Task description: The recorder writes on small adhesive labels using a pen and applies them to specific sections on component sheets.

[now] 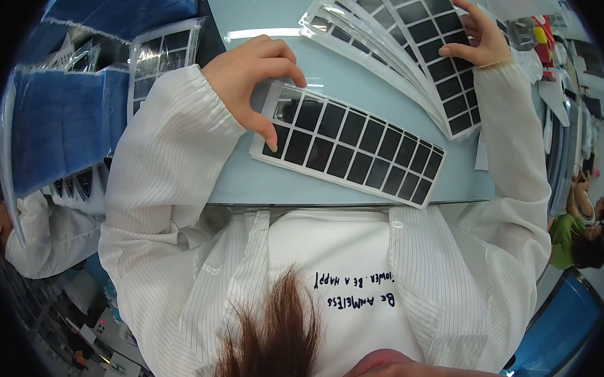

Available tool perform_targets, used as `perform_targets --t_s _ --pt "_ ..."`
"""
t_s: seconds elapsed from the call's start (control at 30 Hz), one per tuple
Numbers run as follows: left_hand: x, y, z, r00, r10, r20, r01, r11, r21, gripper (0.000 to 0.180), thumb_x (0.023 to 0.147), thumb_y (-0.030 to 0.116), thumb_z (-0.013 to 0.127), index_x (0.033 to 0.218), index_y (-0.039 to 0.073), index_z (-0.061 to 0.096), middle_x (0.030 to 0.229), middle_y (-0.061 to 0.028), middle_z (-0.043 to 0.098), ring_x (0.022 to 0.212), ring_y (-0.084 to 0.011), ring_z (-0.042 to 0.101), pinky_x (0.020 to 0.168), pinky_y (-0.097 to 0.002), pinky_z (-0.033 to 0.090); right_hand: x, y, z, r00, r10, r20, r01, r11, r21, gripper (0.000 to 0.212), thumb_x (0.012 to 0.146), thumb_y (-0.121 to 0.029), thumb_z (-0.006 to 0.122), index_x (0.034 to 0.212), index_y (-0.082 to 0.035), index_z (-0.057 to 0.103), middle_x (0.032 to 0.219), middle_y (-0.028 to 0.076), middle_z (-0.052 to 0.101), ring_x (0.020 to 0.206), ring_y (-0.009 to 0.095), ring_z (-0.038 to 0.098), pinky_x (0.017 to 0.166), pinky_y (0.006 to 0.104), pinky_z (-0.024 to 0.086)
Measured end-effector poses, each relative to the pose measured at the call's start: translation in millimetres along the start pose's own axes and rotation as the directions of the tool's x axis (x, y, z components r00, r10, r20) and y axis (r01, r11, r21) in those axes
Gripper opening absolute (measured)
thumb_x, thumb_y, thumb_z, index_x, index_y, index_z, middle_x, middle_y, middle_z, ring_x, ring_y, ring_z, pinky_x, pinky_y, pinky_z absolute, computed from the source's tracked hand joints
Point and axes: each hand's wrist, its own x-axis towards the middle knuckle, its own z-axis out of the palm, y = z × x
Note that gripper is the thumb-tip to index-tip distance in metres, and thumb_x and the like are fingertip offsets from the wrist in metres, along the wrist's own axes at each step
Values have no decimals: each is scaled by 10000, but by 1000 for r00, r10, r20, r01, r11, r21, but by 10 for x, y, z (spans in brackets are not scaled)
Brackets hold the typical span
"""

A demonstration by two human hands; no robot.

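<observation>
A stack of long white-edged sheets with two rows of black rectangles (354,140) lies slantwise on the table (248,184) in front of me, with a glossy clear film at its left end. My left hand (251,79) is curved around that left end, thumb on the near side and fingers at the far edge. Farther right, several similar sheets (438,61) lie fanned out, some under clear plastic. My right hand (481,38) grips the right edge of the topmost fanned sheet, its thumb on top and its fingers partly hidden beneath.
Blue padded packs (67,124) stand at the left beside another sheet of dark rectangles in clear plastic (165,56). Red and white items (523,3) crowd the far right. One person in white (44,233) is at the left; another in green (567,237) is at the right.
</observation>
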Motion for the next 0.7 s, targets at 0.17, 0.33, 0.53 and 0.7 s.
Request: perform_targets --t_s 0.17,0.33,0.53,0.7 --pt "3 34 30 995 -88 43 89 996 -30 711 429 166 919 1057 118 591 1080 -48 506 1087 -246 464 930 -338 460 -103 -220 36 947 -267 -180 193 917 -348 837 622 -229 871 1344 -101 468 1118 57 606 1019 161 565 857 295 449" --pt "-14 30 82 994 -105 8 106 990 -90 719 399 96 914 1031 106 571 1076 -59 500 1071 -259 466 938 -348 444 -569 -941 417 918 -394 34 395 918 -41 864 573 -351 870 1293 -46 502 1185 87 560 1031 176 558 817 289 442" --pt "135 132 -6 999 -15 -32 8 975 -221 673 483 84 884 1062 76 541 1085 -52 516 1090 -246 469 970 -350 429 -912 -1114 1027 953 -284 107 290 956 -41 846 502 -386 868 1165 17 531 1116 170 494 985 325 525 811 349 456" --pt "92 14 -39 996 12 -83 -22 992 -124 810 435 160 909 1146 71 530 1081 -68 497 1117 -256 447 978 -355 423 -885 -1091 947 949 -312 37 314 943 -112 752 438 -307 889 1009 26 530 1095 183 509 934 314 524 816 358 455"
